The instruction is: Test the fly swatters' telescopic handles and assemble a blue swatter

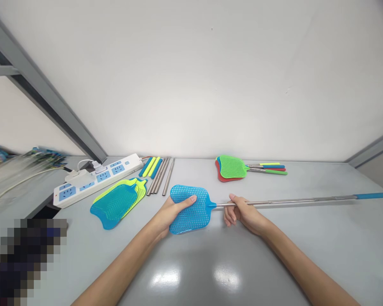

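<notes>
A blue fly swatter lies across the space in front of me, its telescopic metal rod pulled out long to the right and ending in a blue grip. My left hand pinches the perforated head, thumb on top and fingers hidden beneath. Around the rod, close to the head's neck, my right hand is closed with its thumb along the metal. Loose swatter heads, blue over yellow, rest left of my left hand. Metal rods and blue and yellow grips lie behind them.
A white power strip with plugs in it stands at the left. Several whole swatters, green on top, are stacked near the wall. Plastic-wrapped items sit at far left, beyond a grey metal frame. The lower left corner is pixelated.
</notes>
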